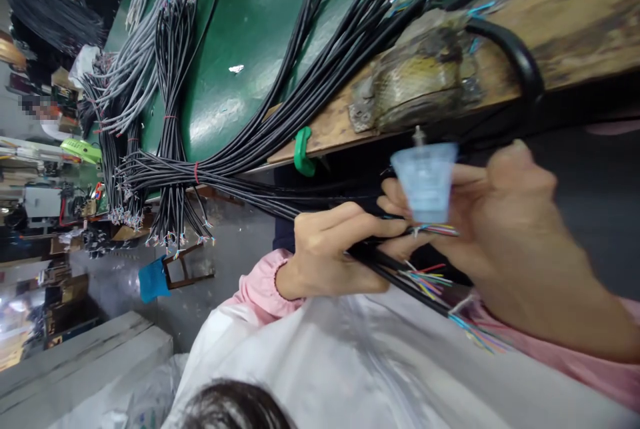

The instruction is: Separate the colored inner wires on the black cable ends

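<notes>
My left hand (340, 249) is closed around several black cables (280, 206), whose stripped ends fan out in coloured wires (427, 282) in front of my body. One more cable end with thin coloured wires (440, 230) sticks out past its fingertips. My right hand (515, 229) is beside those wires, its thumb raised and apart from its stretched fingers, which lie behind and under the wires. A pale blue translucent cone-shaped cup (425, 182) sits on a metal shaft (419, 136) and partly hides the right fingers. The shaft comes from a tape-wrapped motor-like body (420, 79) on the wooden board.
Bundles of black cable (170, 82) and grey cable (145, 42) lie on the green table (230, 22), tied with red bands. A green clamp (304, 151) grips the wooden edge (575, 29). A blue-topped stool (154, 279) stands on the floor. Another person (53, 126) is far left.
</notes>
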